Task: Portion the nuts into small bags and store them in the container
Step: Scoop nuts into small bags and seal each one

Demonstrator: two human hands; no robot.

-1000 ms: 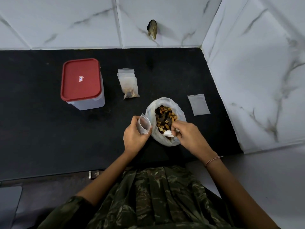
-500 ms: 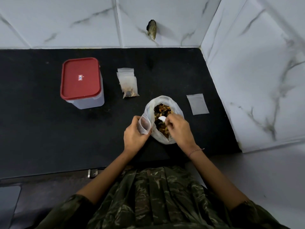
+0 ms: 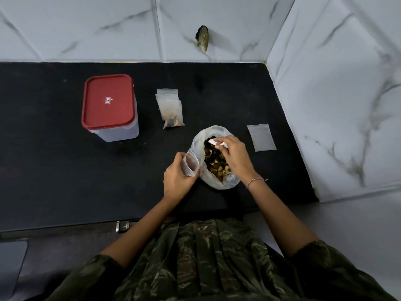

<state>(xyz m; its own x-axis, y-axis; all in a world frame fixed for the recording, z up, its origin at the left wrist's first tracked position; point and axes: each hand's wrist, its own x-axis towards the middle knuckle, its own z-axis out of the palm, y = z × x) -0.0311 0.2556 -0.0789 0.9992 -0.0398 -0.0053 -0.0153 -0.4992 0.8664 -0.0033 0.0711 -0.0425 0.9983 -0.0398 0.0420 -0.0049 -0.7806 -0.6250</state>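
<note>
A large clear plastic bag (image 3: 208, 178) full of mixed nuts (image 3: 213, 162) stands open on the black counter (image 3: 65, 170). My left hand (image 3: 176, 179) grips a small clear zip bag (image 3: 192, 162), its mouth held open beside the big bag's left rim. My right hand (image 3: 235, 155) reaches over the nuts and holds a small white spoon (image 3: 213, 141) at the far rim of the big bag. A clear container with a red lid (image 3: 108, 101) stands shut at the back left. Small bags (image 3: 170, 109), one holding nuts, lie stacked behind the big bag.
An empty small zip bag (image 3: 261, 137) lies flat to the right, near the white marbled side wall (image 3: 336, 105). A tiled wall closes the back of the counter. The counter's front edge runs just before my body.
My right hand has moved with the white spoon from the near rim of the big bag across the nuts to its far side. My left hand keeps the small bag open in place.
</note>
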